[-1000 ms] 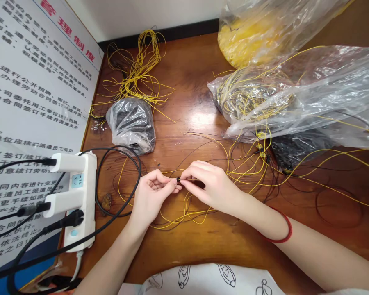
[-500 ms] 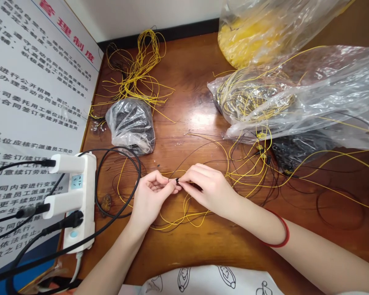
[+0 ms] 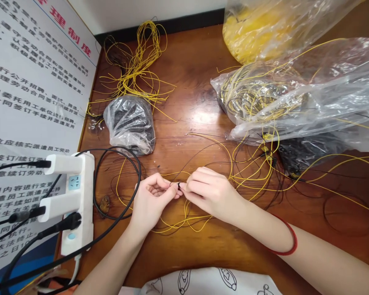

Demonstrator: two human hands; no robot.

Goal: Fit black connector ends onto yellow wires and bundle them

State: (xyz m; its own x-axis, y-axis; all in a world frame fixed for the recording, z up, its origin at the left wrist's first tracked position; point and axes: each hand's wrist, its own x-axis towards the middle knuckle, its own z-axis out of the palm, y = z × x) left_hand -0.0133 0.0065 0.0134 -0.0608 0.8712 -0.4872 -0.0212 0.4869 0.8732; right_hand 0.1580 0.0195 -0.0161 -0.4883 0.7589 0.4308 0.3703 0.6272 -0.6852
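One small black piece, pinched by the fingertips of the left hand at its nine o'clock and right hand at its three, above the tabletop, looks light, rigid and droppable, best gripped by its body, not the limp yellow wires.

The left hand and the right hand are pinching a tiny black piece, and yellow wires are lying on the table.
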